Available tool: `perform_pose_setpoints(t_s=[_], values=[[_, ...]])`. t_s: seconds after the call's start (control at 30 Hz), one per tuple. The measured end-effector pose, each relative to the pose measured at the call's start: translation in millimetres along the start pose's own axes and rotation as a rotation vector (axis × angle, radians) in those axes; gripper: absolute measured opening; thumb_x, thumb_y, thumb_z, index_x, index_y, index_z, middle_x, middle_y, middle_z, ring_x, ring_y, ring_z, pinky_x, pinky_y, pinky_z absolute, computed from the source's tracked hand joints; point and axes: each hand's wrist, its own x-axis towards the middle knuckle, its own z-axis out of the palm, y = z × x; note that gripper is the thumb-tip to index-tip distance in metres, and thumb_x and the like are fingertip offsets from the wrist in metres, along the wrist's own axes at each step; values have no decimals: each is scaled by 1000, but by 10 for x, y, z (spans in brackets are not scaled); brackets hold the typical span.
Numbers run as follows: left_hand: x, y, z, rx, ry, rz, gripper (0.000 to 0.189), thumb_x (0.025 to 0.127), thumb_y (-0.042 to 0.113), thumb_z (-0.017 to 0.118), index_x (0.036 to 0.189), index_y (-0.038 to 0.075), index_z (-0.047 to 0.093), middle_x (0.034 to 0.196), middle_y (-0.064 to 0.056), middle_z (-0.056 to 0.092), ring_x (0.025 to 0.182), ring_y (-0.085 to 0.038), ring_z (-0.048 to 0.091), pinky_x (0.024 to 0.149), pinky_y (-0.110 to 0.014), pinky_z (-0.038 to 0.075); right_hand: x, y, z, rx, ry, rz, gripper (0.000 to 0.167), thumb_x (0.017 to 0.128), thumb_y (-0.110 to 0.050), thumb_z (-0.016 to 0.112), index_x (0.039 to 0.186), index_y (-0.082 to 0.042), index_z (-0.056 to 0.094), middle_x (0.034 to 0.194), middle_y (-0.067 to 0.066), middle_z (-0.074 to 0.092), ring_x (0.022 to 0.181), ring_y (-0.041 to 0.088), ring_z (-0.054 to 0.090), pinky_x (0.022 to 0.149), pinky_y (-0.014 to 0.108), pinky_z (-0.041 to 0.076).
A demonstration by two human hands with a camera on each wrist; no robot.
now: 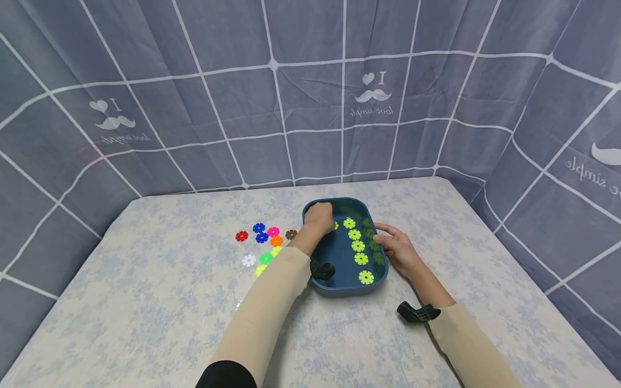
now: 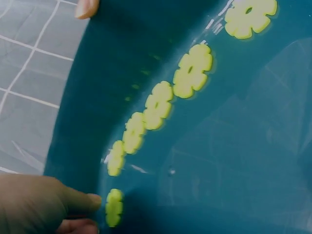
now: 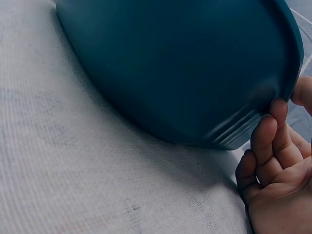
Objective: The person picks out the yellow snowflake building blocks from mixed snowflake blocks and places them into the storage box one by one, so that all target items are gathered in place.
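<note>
A dark teal plastic bin [image 1: 339,269] stands on the table. My left hand [image 1: 320,216] reaches into its far left corner, with the fingers curled. In the left wrist view, the thumb and fingers [image 2: 83,201] come close beside a yellow-green flower-shaped disc [image 2: 114,208]. A thin red sliver shows between them; I cannot tell whether they pinch a disc. Several more yellow-green discs [image 1: 358,246] lie in a row along the bin's right side. My right hand [image 1: 399,250] grips the bin's right rim, fingers [image 3: 265,139] outside at the ridged grip.
Left of the bin, loose flower discs lie scattered: red [image 1: 241,236], blue [image 1: 259,228], pink [image 1: 273,231], orange [image 1: 276,241], brown [image 1: 291,234], white [image 1: 249,260] and green [image 1: 266,258]. My left forearm [image 1: 264,310] crosses beside them. A tiled-pattern curtain [image 1: 310,97] hangs behind the table.
</note>
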Motion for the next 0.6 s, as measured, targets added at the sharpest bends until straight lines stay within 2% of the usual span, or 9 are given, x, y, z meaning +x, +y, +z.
perform_pose_setpoints(t_s=[0.1,0.17,0.23,0.33,0.43,0.6], values=[[-25,-10,-63,-67,9,36,32,95,10,59,64,12,50,56,1,37,48,-11,29,48,-26,31,-3,3,-1,5,-7,-2,51,97,-6,58,140,11,36,93,1,71,78,12,67,68,26,55],[-48,-21,-119,-115,9,61,44,94,5,56,57,15,35,51,3,23,47,-11,17,47,-26,23,-6,5,0,9,-10,1,52,97,-6,58,141,11,36,93,1,71,78,12,67,69,26,55],[-77,-37,-177,-159,17,80,47,92,2,55,54,15,30,50,4,17,47,-11,12,47,-26,20,-9,3,3,8,-7,7,52,97,-6,58,141,11,36,94,1,71,78,12,67,69,26,55],[-128,-71,-256,-197,34,96,41,90,2,57,57,14,36,52,3,22,49,-12,17,48,-26,22,-7,-2,8,3,4,19,52,97,-5,57,142,9,36,94,1,70,77,12,67,69,26,55],[-185,-114,-314,-218,52,99,28,91,6,59,67,13,48,58,3,37,52,-12,30,52,-26,30,0,-8,14,-1,15,25,51,97,-5,57,142,9,36,94,1,70,76,12,67,69,26,55],[-296,-180,-385,-274,57,101,6,95,13,60,92,9,63,84,-2,61,67,-17,53,65,-31,45,3,-15,16,10,-1,27,53,98,-5,56,143,10,33,94,2,70,75,12,66,69,26,55]])
